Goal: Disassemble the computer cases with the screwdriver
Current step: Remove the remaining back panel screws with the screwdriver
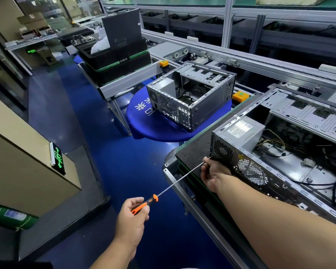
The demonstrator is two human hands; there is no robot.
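Observation:
An open computer case (275,156) lies on its side on a black mat at the right, its rear panel facing me, with the power supply (239,131) in its near corner. My left hand (133,216) grips the orange-and-black handle of a long screwdriver (175,183). The thin shaft runs up and right to the case's rear corner by the power supply fan grille. My right hand (211,175) pinches the shaft close to its tip, against the case's back edge. A second open case (190,94) stands farther off on a blue round stool.
The black mat (194,152) rests on a metal-framed bench beside a conveyor line (241,61). Black trays (114,57) with a dark panel stand at the back left. Blue floor (109,152) lies between the bench and a beige cabinet (27,152) on the left.

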